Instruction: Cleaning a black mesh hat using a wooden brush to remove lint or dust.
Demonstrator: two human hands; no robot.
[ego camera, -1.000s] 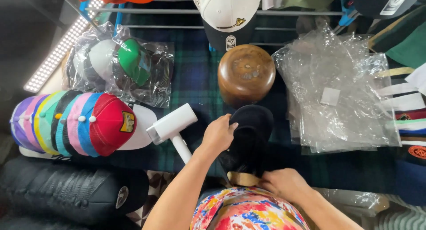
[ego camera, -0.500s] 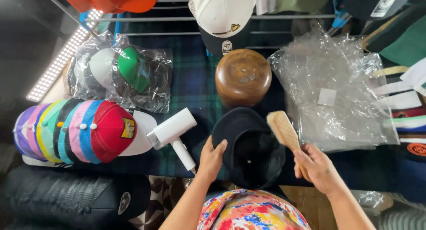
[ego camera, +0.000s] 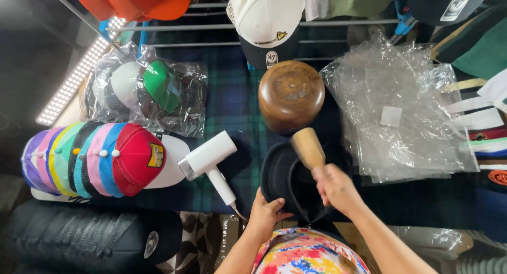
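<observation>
Black cap (ego camera: 282, 176) at table's near edge.
Left hand (ego camera: 266, 213) grips its rim; right hand (ego camera: 332, 187) clasps wooden brush (ego camera: 308, 147). Wooden block (ego camera: 291, 96) just beyond, steamer (ego camera: 207, 158) left.

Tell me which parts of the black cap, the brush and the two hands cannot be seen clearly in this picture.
Head view, the only one:
- wooden brush: its handle is hidden inside the right hand; the bristle side faces down, out of sight.
- black cap: the front is covered by the brush and right hand, so no emblem can be made out.
- left hand: its fingertips are hidden under the cap's edge.
</observation>
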